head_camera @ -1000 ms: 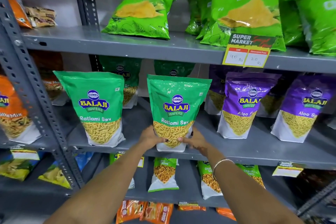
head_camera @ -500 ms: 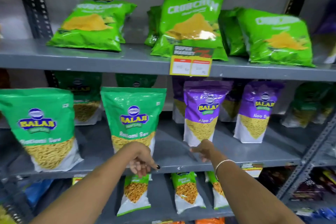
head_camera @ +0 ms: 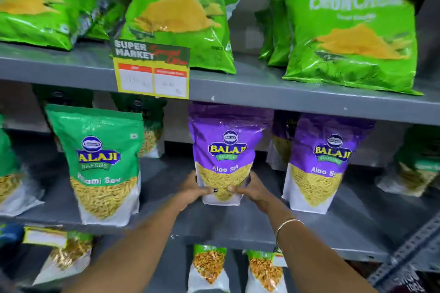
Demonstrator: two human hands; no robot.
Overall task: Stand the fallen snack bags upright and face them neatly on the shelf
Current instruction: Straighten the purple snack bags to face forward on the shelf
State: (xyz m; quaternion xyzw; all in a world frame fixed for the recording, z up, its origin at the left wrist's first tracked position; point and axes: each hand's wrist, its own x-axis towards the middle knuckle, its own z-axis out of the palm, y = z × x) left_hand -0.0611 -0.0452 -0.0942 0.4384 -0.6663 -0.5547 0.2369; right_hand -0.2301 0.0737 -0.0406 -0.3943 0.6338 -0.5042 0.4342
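A purple Aloo Sev bag [head_camera: 226, 150] stands upright on the grey middle shelf [head_camera: 238, 223], label facing me. My left hand [head_camera: 194, 189] grips its lower left corner and my right hand [head_camera: 250, 190] grips its lower right corner. A second purple Aloo Sev bag [head_camera: 323, 162] stands upright just to its right. To the left, a green Ratlami Sev bag [head_camera: 102, 162] stands upright near the shelf's front edge. More purple and green bags stand behind them, partly hidden.
Light green Crunchem bags [head_camera: 181, 12] [head_camera: 352, 35] lean on the top shelf above a yellow price tag [head_camera: 152, 71]. Smaller green snack pouches [head_camera: 209, 266] stand on the shelf below. A slotted grey upright [head_camera: 409, 252] rises at the lower right.
Both hands left the green Ratlami Sev bag, moved right and closed on the purple Aloo Sev bag. The view shifted right and closer to the shelf.
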